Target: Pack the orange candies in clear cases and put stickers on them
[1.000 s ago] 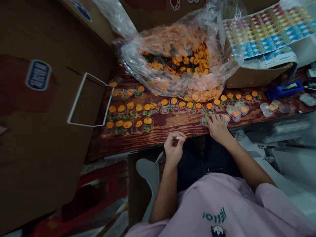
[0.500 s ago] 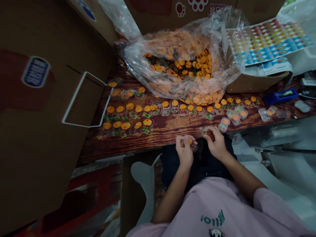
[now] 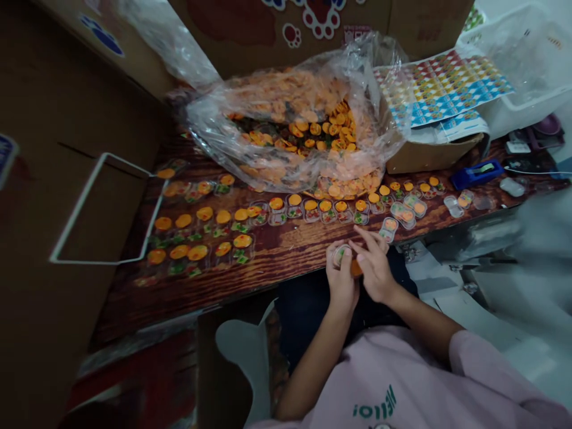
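Left hand cups a small clear case at the near edge of the wooden table, fingers curled round it from below; I see green showing through the plastic. Right of it, touching, my right hand has fingers partly spread, forefinger laid across the case, thumb side pressing an orange disc that sits between the two hands. So the case lies left of the right hand, the left nearer. Its long axis I cannot tell. Beyond the table edge, rows of filled cases run leftward.
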### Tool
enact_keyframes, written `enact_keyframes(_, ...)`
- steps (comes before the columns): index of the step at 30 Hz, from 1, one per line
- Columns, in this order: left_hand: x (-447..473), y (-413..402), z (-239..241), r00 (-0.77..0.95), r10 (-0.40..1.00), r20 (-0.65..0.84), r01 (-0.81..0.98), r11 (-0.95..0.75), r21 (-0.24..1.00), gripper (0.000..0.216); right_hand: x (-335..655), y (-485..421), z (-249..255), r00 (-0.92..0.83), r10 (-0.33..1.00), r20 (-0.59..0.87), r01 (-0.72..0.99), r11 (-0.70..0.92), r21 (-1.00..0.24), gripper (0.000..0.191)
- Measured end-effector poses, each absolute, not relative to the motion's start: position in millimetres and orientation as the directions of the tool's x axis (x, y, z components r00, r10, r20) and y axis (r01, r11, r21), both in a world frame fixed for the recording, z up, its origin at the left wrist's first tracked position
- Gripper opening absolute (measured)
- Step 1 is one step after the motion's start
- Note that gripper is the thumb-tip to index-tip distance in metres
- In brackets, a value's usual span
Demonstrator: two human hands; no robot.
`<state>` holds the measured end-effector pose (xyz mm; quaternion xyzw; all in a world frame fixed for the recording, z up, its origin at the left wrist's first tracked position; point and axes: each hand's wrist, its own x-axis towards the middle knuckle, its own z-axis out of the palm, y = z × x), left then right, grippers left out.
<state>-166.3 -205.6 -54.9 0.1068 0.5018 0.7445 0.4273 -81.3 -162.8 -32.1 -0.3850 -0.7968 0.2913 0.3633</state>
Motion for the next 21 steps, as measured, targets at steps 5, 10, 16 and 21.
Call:
enact_keyframes(5, -163, -183, -61, -0.549, 0.828, 0.113, 0.133, -0.047, 0.99, 0.04, -6, -83, -39, -0.155, 0.878, 0.452, 0.775, 0.392, -0.496, 0.038)
enact_keyframes(10, -146, -144, -68, -0.283, 0.918, 0.278, 0.62, -0.046, 0.783, 0.039, 39, -32, -70, -0.26, 0.92, 0.294, 0.873, 0.355, -0.336, 0.045)
enact_keyframes(16, -132, -125, -69, -0.15, 0.958, 0.244, 0.773, -0.04, 0.633, 0.029, 59, -27, -79, -0.337, 0.916, 0.22, 0.847, 0.397, -0.354, 0.028)
enact_keyframes(21, -139, -140, -66, -0.319, 0.921, 0.224, 0.672, 0.054, 0.738, 0.029, 62, -25, -76, -0.357, 0.902, 0.244, 0.84, 0.425, -0.339, 0.028)
